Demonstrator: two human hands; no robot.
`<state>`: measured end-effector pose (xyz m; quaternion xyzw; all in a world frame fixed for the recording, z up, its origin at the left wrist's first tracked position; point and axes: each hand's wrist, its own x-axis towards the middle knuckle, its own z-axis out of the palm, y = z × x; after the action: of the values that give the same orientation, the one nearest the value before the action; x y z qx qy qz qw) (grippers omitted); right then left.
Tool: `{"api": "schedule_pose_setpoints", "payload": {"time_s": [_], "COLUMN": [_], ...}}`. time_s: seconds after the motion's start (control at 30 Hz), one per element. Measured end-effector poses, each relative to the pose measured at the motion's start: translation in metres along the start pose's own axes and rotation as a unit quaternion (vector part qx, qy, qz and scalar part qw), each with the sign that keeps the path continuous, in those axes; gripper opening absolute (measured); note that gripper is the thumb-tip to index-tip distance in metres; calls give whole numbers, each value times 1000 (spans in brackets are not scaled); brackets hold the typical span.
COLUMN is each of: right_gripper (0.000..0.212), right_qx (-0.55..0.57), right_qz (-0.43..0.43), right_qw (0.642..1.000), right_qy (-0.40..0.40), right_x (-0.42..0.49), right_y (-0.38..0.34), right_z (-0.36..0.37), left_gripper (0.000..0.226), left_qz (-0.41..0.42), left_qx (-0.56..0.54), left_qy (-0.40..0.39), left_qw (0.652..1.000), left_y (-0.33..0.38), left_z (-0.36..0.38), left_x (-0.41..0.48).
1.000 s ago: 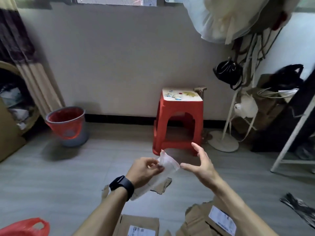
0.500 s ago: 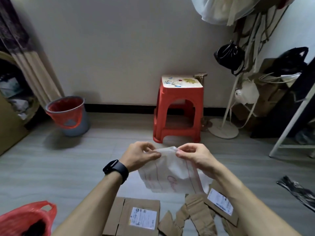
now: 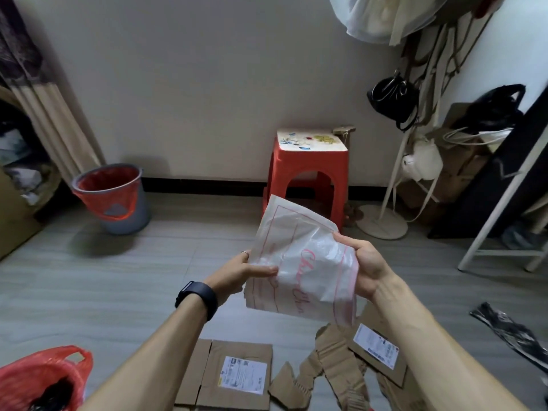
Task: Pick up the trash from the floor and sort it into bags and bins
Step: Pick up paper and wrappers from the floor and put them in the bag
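Observation:
A clear plastic bag (image 3: pixel 299 256) with red lines and red script hangs in front of me, above the floor. My left hand (image 3: pixel 240 272) pinches its left edge, thumb on the front. My right hand (image 3: pixel 366 264) grips its right edge, fingers curled over the plastic. Flattened cardboard boxes with shipping labels (image 3: pixel 234 373) and torn cardboard pieces (image 3: pixel 335 369) lie on the floor below my arms. A grey bin lined with a red bag (image 3: pixel 114 197) stands by the wall at left. A red plastic bag (image 3: pixel 44 378) holding something dark sits at the bottom left.
A red plastic stool (image 3: pixel 308 176) stands against the wall beyond the bag. A white stand base (image 3: pixel 382 222) and hanging bags fill the right side. Dark crumpled plastic (image 3: pixel 510 327) lies on the floor at right. Curtain and cardboard stand at far left.
The bag was bunched in my left hand alone; my right hand took its other edge, and both hands spread it flat and turned it upright.

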<state>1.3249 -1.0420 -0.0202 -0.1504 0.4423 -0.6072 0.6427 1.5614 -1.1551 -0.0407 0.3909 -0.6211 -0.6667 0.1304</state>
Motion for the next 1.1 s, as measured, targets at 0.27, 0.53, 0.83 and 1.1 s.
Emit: {"api": "schedule_pose_setpoints", "payload": {"time_s": [0.27, 0.53, 0.83, 1.1], "right_gripper": [31, 28, 22, 28], "right_qx": [-330, -629, -523, -473], "right_qz": [-171, -109, -195, -216], "right_qw": [897, 766, 821, 834], "right_qy": [239, 78, 122, 183], "right_x": [8, -9, -15, -11], "right_y": [9, 7, -2, 1], "right_z": [-13, -7, -17, -22], "left_gripper": [46, 39, 22, 11], "left_qz": [121, 133, 135, 141], "left_qx": [-47, 38, 80, -80], "left_qy": [165, 116, 151, 140], "left_qw": [978, 984, 976, 977], "left_y": [5, 9, 5, 6], "left_z": [8, 3, -4, -2], "left_x": [9, 1, 0, 6]}}
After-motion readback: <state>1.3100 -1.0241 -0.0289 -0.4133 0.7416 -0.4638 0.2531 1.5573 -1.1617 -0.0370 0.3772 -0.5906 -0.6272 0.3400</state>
